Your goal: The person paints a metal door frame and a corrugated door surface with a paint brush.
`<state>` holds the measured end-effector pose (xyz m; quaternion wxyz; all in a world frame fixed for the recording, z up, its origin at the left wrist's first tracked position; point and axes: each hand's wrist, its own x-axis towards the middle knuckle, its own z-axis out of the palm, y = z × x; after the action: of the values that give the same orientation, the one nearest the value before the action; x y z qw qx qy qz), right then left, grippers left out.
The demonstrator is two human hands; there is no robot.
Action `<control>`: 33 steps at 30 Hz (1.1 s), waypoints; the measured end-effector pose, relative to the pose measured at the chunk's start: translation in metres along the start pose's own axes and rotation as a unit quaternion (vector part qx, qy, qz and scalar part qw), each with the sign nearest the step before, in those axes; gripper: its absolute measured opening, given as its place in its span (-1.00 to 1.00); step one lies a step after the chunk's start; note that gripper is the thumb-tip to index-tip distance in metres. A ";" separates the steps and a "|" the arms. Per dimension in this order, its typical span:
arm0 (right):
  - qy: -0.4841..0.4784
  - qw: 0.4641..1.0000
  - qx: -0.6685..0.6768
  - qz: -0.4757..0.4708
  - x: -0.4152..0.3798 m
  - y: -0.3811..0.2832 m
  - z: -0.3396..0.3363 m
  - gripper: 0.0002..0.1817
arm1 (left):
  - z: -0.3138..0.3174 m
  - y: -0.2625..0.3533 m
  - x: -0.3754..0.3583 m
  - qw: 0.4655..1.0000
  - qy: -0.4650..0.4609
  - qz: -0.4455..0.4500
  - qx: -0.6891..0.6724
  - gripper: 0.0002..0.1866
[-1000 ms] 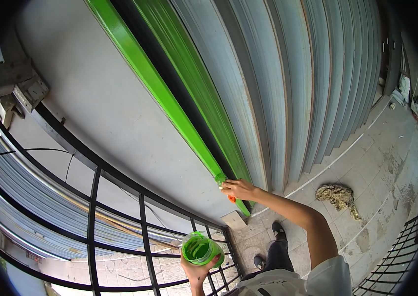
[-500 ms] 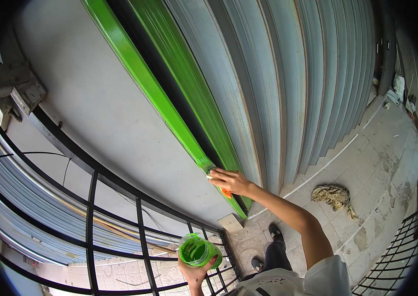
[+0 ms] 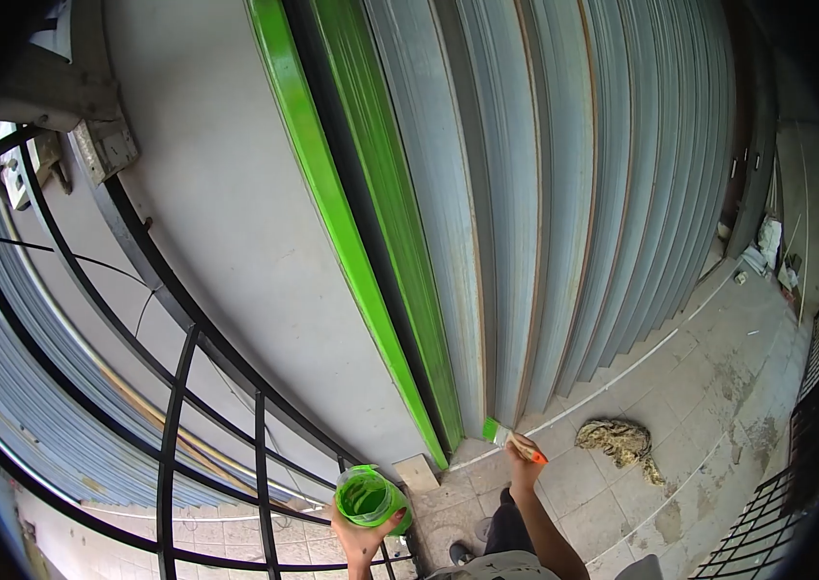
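A clear plastic tub [image 3: 396, 504] of green paint is gripped by my left hand [image 3: 358, 541], with the thumb up its right side. My right hand [image 3: 524, 468] is closed on a paintbrush [image 3: 494, 432] with an orange-tipped handle; its green-coated bristles point up and left, near the lower end of the grey ridged metal shutter [image 3: 506, 242]. To their left, a bright green painted edge strip [image 3: 332, 213] runs down beside a dark groove, and the shutter's first fold [image 3: 392, 222] is also green, with streaks showing.
Black metal bars [image 3: 173, 435] curve along the left, beside a pale wall panel [image 3: 226, 174]. A crumpled, stained cloth [image 3: 617, 443] lies on the tiled floor [image 3: 680, 406]. A small board [image 3: 416, 475] stands at the wall's foot. Another black grille [image 3: 753, 527] is at lower right.
My right hand has lifted the brush off the green edge strip and moved it right and down. The view has shifted, and my left hand still holds the paint tub.
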<state>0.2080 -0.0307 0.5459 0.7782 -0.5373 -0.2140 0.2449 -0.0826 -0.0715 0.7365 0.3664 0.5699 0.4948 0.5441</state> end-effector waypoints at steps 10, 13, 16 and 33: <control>0.289 0.896 0.249 0.228 0.032 -0.022 -0.187 -0.52 | 0.022 -0.023 -0.045 0.998 0.056 -0.002 -0.008 -0.14; 0.282 0.896 0.269 0.211 0.045 -0.026 -0.218 -0.44 | 0.039 -0.041 -0.067 0.994 0.098 0.016 0.042 -0.14; 0.268 0.899 0.268 0.218 0.055 -0.053 -0.241 -0.49 | 0.060 -0.056 -0.086 0.990 0.114 0.016 0.085 -0.15; 0.253 0.900 0.289 0.205 0.042 -0.078 -0.399 -0.39 | 0.125 -0.057 -0.208 0.975 0.215 -0.052 0.033 -0.12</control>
<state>0.4906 -0.3208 0.4897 0.8595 -0.3648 0.1857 0.3060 0.0481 -0.2425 0.6110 0.2605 0.4250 0.6082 0.6177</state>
